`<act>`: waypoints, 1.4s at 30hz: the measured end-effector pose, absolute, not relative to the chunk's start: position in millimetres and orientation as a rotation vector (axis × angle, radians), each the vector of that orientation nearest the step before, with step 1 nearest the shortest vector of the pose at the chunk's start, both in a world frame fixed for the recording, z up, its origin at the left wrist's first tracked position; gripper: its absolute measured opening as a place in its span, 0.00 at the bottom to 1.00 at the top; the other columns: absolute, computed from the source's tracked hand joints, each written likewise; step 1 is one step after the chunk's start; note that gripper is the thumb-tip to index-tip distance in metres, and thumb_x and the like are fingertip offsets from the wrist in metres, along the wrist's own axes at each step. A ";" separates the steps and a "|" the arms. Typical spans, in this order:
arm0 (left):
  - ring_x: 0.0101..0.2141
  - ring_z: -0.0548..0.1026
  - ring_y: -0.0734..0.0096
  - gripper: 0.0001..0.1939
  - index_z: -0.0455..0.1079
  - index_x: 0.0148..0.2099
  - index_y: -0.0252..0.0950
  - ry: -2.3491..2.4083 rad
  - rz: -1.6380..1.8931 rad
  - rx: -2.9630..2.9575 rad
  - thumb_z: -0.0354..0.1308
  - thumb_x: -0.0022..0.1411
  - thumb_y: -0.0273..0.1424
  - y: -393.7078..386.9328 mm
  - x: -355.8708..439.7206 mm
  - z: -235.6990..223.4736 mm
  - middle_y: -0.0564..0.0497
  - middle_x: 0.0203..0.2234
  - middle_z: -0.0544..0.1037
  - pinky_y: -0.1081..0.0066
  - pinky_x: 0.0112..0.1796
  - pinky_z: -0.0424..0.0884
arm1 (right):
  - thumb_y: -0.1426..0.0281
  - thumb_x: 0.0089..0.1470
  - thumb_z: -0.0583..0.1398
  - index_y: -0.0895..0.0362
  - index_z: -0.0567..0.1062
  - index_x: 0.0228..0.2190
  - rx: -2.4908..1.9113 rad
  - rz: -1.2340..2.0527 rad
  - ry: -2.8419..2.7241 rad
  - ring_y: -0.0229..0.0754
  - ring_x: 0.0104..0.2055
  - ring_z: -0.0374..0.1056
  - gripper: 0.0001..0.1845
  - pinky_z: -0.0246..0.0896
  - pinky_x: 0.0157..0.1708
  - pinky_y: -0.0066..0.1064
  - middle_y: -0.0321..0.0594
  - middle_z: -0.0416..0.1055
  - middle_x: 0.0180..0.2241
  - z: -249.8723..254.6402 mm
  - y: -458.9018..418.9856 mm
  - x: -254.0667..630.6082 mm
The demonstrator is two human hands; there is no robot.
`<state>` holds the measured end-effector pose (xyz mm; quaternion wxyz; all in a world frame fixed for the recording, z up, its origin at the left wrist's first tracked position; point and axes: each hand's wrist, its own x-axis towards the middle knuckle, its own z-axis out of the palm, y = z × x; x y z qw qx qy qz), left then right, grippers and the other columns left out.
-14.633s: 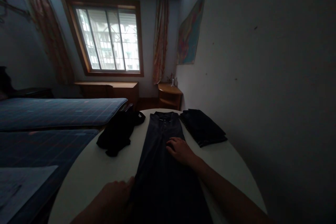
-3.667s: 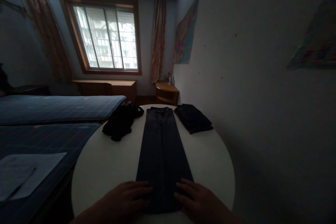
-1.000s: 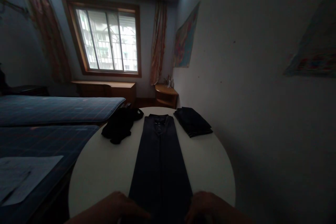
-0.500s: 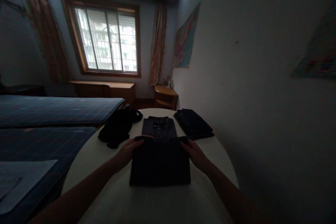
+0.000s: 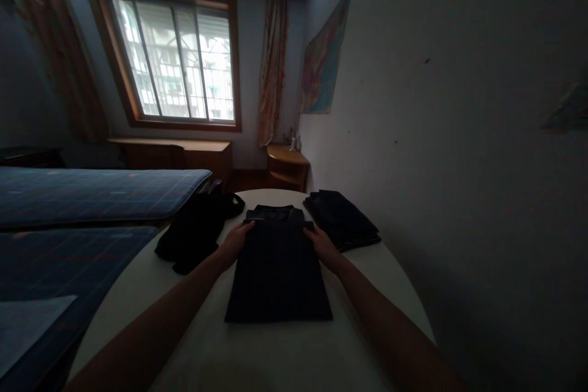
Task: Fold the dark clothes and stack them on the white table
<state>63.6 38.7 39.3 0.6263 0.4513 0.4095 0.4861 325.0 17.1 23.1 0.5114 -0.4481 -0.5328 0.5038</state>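
Shirt [image 5: 278, 275], dark, folded over, lies along middle of round white surface [image 5: 257, 355], reaching toward far edge. Fingers of our left hand [image 5: 234, 242] grasp upper layer's far left corner; fingers of our right hand [image 5: 324, 247] pinch its far right corner. We see crumpled black clothing [image 5: 193, 236] by surface's far left edge, folded dark clothes [image 5: 342, 217] by far right edge.

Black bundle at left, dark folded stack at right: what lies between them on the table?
Head view: the folded dark garment, its folded-over part held by the left hand and right hand.
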 end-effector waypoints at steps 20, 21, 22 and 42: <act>0.52 0.71 0.58 0.18 0.69 0.52 0.42 1.077 0.835 2.405 0.60 0.58 0.32 -62.4 17.8 7.2 0.46 0.53 0.73 0.57 0.53 0.68 | 0.63 0.51 0.63 0.54 0.73 0.51 -1.279 0.712 -2.046 0.51 0.66 0.52 0.24 0.48 0.63 0.50 0.49 0.55 0.65 35.2 -50.7 345.8; 0.52 0.71 0.58 0.18 0.69 0.51 0.42 1.051 0.770 2.515 0.61 0.57 0.30 -71.9 15.4 7.2 0.46 0.52 0.73 0.58 0.53 0.68 | 0.62 0.51 0.65 0.54 0.74 0.49 -1.254 0.654 -2.158 0.51 0.66 0.53 0.24 0.48 0.63 0.50 0.49 0.56 0.64 37.4 -65.0 345.0; 0.51 0.72 0.58 0.18 0.70 0.49 0.42 1.037 0.722 2.604 0.62 0.56 0.29 -78.8 13.5 7.3 0.47 0.50 0.74 0.58 0.52 0.69 | 0.61 0.49 0.67 0.53 0.74 0.49 -1.224 0.611 -2.265 0.52 0.65 0.53 0.25 0.50 0.63 0.49 0.48 0.57 0.64 38.1 -78.3 343.8; 0.28 0.76 0.68 0.07 0.67 0.35 0.38 0.798 0.277 3.161 0.52 0.64 0.23 -158.7 -2.6 14.8 0.50 0.27 0.76 0.70 0.33 0.70 | 0.74 0.63 0.54 0.55 0.77 0.44 -1.083 0.041 -2.773 0.41 0.42 0.73 0.13 0.67 0.41 0.32 0.41 0.78 0.42 39.2 -188.0 326.1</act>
